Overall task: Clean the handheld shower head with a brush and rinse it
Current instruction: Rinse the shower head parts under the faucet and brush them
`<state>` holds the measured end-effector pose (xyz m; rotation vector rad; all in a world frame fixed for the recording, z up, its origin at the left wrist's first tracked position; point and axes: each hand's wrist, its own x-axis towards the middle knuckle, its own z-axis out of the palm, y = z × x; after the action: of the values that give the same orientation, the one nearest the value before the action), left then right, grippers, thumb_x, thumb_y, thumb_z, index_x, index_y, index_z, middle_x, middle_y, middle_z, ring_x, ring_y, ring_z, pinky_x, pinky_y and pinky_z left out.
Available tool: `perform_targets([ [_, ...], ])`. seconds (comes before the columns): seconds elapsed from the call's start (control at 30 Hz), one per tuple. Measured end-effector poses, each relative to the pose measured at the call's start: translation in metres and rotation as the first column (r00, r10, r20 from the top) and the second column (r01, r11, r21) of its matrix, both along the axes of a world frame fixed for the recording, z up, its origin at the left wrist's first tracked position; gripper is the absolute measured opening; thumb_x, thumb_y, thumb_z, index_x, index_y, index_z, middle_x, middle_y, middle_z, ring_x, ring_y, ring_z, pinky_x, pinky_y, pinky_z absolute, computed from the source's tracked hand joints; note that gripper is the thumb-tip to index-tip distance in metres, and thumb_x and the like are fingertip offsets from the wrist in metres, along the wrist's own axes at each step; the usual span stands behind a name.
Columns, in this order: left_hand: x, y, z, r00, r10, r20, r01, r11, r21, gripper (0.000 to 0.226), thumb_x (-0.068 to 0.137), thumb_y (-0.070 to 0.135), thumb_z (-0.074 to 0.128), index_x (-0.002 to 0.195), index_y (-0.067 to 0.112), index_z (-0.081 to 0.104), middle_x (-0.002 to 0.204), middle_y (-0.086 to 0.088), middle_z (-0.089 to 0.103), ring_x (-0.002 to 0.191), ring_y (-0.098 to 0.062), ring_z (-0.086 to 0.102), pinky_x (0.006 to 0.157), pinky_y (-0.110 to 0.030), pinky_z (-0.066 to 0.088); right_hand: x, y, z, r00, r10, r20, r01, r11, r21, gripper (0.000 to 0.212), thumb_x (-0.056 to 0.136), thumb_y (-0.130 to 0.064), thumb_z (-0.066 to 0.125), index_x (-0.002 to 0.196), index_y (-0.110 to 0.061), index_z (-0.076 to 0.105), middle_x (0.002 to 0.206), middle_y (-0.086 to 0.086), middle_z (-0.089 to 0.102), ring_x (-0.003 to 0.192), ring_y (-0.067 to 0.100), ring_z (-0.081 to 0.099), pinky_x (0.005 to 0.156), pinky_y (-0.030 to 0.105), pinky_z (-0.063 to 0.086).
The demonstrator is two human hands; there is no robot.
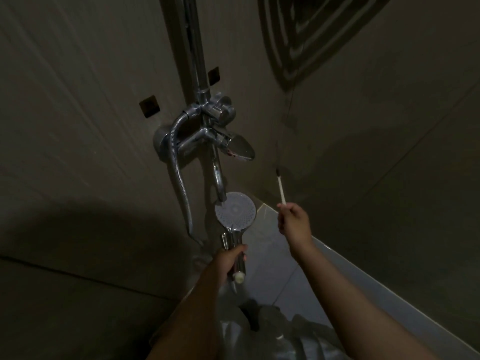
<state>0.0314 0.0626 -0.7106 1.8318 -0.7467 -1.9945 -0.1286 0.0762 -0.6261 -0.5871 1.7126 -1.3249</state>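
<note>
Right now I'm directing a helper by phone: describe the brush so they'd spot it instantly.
Start at the chrome faucet lever on the wall. Right of it and lower, the right hand holds up a thin white stick, the brush, dark-tipped, unlike the round shower head.

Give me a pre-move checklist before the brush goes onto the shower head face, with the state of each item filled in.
1. Left hand grips the shower head by its handle: ok.
2. Nozzle face turned up toward the camera, reachable: ok.
3. Right hand holds the brush by its white handle: ok.
4. Brush touching the face: not ok, it is held apart, up and to the right.
5. Water running from the spout: cannot tell, too dark.
6. Hose kinked or taut: cannot tell.
</note>
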Motion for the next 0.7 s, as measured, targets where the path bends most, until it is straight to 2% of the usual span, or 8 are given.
perform_targets([
  [0.1,0.001,0.008,-0.003,1.000,0.019,-0.004,-0.019,1.000,0.019,0.019,0.080,0.023,0.070,0.070,0.007,0.064,0.064,-0.005,0.063,0.060,-0.019,0.056,0.063,-0.027,0.045,0.008,-0.014,0.032,0.993,0.026,0.118,-0.009,0.990,-0.138,0.012,0.097,-0.008,0.042,0.092,-0.007,0.053,0.071,0.004,0.054,0.060,0.013,0.049,0.056,0.021,0.041],
  [0.2,0.004,0.013,-0.002,1.000,0.026,0.001,-0.026,0.999,0.020,0.020,0.079,0.026,0.071,0.071,0.008,0.067,0.069,-0.006,0.065,0.066,-0.020,0.059,0.072,-0.030,0.046,0.015,-0.030,0.055,0.971,0.071,0.228,-0.008,0.964,-0.266,0.013,0.096,-0.005,0.043,0.088,-0.009,0.052,0.079,0.006,0.058,0.069,0.013,0.057,0.060,0.018,0.048],
  [0.3,0.007,0.012,0.001,0.999,0.045,0.006,-0.045,0.999,0.013,0.023,0.080,0.028,0.071,0.069,0.008,0.067,0.067,-0.006,0.065,0.064,-0.020,0.058,0.069,-0.029,0.045,0.018,-0.046,0.070,0.971,0.109,0.214,-0.032,0.941,-0.338,0.019,0.097,-0.007,0.043,0.084,-0.013,0.054,0.093,0.005,0.061,0.089,0.015,0.061,0.074,0.021,0.054],
  [0.37,0.010,0.013,0.003,0.999,0.040,0.001,-0.040,0.999,0.005,0.024,0.081,0.030,0.070,0.071,0.008,0.068,0.068,-0.006,0.066,0.064,-0.019,0.059,0.066,-0.028,0.046,0.020,-0.056,0.076,0.969,0.126,0.214,-0.039,0.928,-0.370,0.019,0.098,-0.010,0.044,0.083,-0.015,0.054,0.101,0.004,0.062,0.102,0.017,0.060,0.086,0.026,0.052],
  [0.47,0.013,0.011,0.000,1.000,0.023,-0.006,-0.023,1.000,-0.009,0.024,0.082,0.031,0.068,0.076,0.008,0.067,0.070,-0.005,0.065,0.063,-0.017,0.058,0.060,-0.026,0.045,0.022,-0.067,0.078,0.964,0.148,0.221,-0.059,0.928,-0.367,0.018,0.097,-0.013,0.048,0.080,-0.018,0.053,0.111,0.011,0.064,0.113,0.020,0.059,0.094,0.027,0.048],
  [0.53,0.015,0.010,-0.001,1.000,0.010,-0.001,-0.010,1.000,-0.008,0.024,0.084,0.030,0.067,0.078,0.008,0.066,0.070,-0.004,0.064,0.062,-0.017,0.058,0.058,-0.025,0.045,0.024,-0.071,0.075,0.964,0.167,0.209,-0.083,0.929,-0.360,0.019,0.097,-0.015,0.049,0.079,-0.020,0.052,0.116,0.014,0.065,0.114,0.019,0.060,0.097,0.028,0.046],
  [0.7,0.014,0.007,-0.002,1.000,0.021,0.004,-0.021,1.000,-0.018,0.021,0.085,0.027,0.067,0.075,0.009,0.064,0.063,-0.001,0.063,0.050,-0.009,0.057,0.049,-0.019,0.044,0.023,-0.073,0.077,0.952,0.139,0.273,-0.028,0.927,-0.374,0.025,0.096,-0.009,0.047,0.073,-0.017,0.048,0.096,0.001,0.066,0.095,0.010,0.062,0.092,0.024,0.046],
])
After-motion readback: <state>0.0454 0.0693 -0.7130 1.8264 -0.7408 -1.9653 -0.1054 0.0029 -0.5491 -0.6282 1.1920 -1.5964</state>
